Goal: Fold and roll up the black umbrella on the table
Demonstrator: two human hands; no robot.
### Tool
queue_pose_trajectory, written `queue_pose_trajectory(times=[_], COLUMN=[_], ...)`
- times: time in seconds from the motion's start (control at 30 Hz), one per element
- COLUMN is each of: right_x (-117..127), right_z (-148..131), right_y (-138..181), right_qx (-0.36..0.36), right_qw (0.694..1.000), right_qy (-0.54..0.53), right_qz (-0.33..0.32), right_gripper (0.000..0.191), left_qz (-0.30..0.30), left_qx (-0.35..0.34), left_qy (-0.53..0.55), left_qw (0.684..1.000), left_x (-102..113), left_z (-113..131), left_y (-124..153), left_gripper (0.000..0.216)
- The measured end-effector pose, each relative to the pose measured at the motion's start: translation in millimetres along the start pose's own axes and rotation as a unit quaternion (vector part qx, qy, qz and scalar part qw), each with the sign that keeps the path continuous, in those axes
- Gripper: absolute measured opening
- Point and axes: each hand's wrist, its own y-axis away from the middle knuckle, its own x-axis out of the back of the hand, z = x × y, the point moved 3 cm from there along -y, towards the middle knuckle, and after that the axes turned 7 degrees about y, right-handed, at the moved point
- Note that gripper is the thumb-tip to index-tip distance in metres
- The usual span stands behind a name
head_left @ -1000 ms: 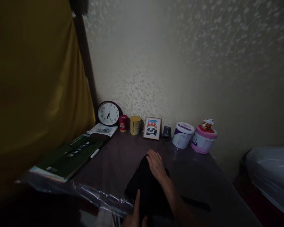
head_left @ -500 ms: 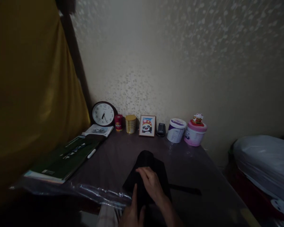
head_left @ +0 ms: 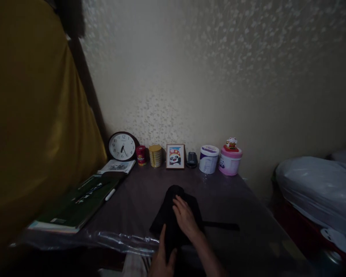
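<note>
A black cloth item [head_left: 192, 206] with a rounded top lies at the front of the dark table [head_left: 144, 192]. From its right side a narrow black strap [head_left: 223, 226] runs out across the tabletop. My right hand [head_left: 186, 218] rests on the upper middle of the cloth, its fingers stretched out and slightly apart. Lower down, by the near edge, my left hand [head_left: 161, 259] touches the cloth's left part with index finger and thumb spread. What kind of article the cloth is cannot be made out in the dim light.
Along the wall stand a clock [head_left: 122, 146], a red can [head_left: 141, 156], a yellow ribbed container [head_left: 155, 156], a framed panda picture [head_left: 175, 156], a white tub [head_left: 209, 159] and a pink tub [head_left: 230, 161]. A green book [head_left: 72, 204] and white marker [head_left: 110, 194] lie left. Clear plastic [head_left: 118, 240] overhangs the front edge.
My right hand's fingers have spread and lie flatter, a little farther up the cloth. My left hand has barely moved. The camera view has shifted slightly.
</note>
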Motion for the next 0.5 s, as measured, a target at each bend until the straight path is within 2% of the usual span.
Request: queue_pose_trajectory(times=[0.1, 0.17, 0.23, 0.37, 0.43, 0.5], right_x=[-6.6, -3.6, 5.8, 24.4, 26.2, 22.5], right_z=[-29.7, -40.0, -32.9, 6.6, 17.8, 21.4], right_y=[12.6, 19.2, 21.2, 21.9, 23.3, 24.3], right_qx=[0.087, 0.122, 0.090, -0.034, -0.039, -0.014], right_qw=[0.993, 0.987, 0.990, 0.993, 0.994, 0.997], right_qy=[-0.001, -0.044, -0.088, -0.107, -0.095, -0.075], right_qz=[-0.080, -0.100, -0.064, 0.038, 0.047, 0.031], right_gripper=[0.028, 0.028, 0.028, 0.033, 0.033, 0.031], left_qz=[0.001, -0.002, -0.005, -0.018, -0.031, -0.035], left_qx=[0.000, 0.003, 0.004, 0.043, 0.058, 0.054], left_qy=[-0.019, -0.024, -0.001, 0.091, 0.109, 0.109], left_qw=[1.000, 1.000, 1.000, 0.995, 0.992, 0.992], left_x=[0.3, 1.7, 4.4, 11.6, 14.1, 16.1], left_z=[-5.4, -8.8, -10.3, -9.1, -6.9, -4.9], left_y=[-2.5, -4.1, -5.4, -6.7, -6.8, -7.1], left_gripper=[0.071, 0.071, 0.072, 0.078, 0.081, 0.081])
